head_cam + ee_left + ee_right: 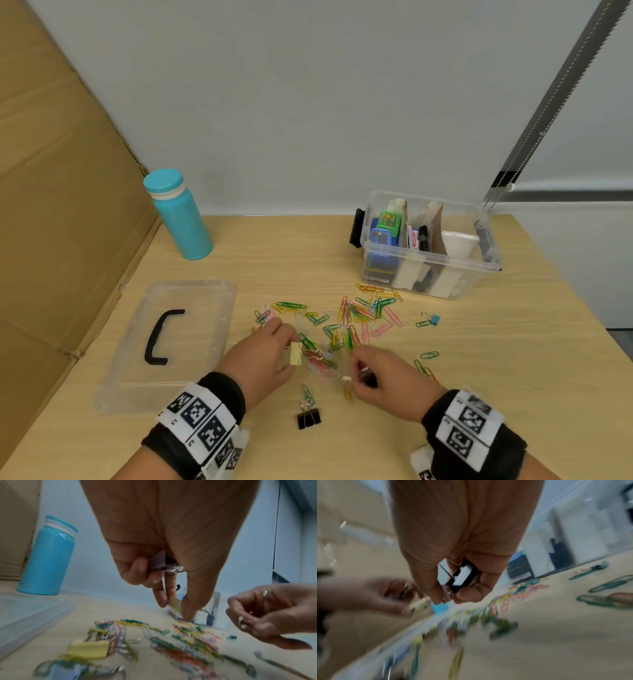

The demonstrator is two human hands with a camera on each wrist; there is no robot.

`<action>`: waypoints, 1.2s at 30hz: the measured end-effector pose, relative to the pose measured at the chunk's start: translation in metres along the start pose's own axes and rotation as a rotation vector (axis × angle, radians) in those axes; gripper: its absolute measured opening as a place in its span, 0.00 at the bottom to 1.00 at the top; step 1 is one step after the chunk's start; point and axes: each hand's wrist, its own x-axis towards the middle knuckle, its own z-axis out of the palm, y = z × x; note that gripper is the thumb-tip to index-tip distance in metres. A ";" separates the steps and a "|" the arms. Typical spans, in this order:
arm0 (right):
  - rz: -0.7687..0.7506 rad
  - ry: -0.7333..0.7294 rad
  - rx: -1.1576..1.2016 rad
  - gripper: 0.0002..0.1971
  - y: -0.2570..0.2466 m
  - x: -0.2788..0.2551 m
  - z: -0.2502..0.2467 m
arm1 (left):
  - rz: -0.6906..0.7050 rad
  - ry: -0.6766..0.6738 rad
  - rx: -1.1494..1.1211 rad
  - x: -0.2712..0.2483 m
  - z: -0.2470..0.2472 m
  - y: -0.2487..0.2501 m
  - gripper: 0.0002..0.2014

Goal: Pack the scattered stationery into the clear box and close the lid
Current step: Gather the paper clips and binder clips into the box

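Observation:
Colourful paper clips (356,315) lie scattered across the wooden table in front of the clear box (376,255), which stands open at the back right with stationery inside. Its clear lid (191,346) with a black handle lies flat at the left. My left hand (291,356) pinches a pale yellow binder clip (175,603) between thumb and forefinger, with wire clip handles tucked in its palm. My right hand (352,378) holds a black binder clip (462,574) in curled fingers and pinches a small pale clip (446,596) at its fingertips. Both hands hover just above the clip pile.
Black binder clips (309,418) lie near the front between my wrists. A small blue binder clip (435,320) sits to the right of the pile. A teal bottle (178,216) stands at the back left beside a cardboard sheet (51,205). Another yellow binder clip (87,649) lies among the paper clips.

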 end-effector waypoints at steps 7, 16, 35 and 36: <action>0.206 0.618 0.306 0.05 0.020 0.003 -0.136 | 0.018 0.100 -0.089 0.016 -0.015 0.020 0.17; 0.635 0.681 0.426 0.18 0.091 0.065 -0.237 | -0.041 0.036 -0.084 0.030 -0.002 0.052 0.18; 0.431 0.862 -0.283 0.33 0.126 0.008 -0.130 | 0.112 0.196 0.004 0.222 -0.065 0.214 0.19; 0.439 0.854 -0.292 0.33 0.126 0.007 -0.130 | 0.095 0.177 0.046 0.239 -0.062 0.220 0.20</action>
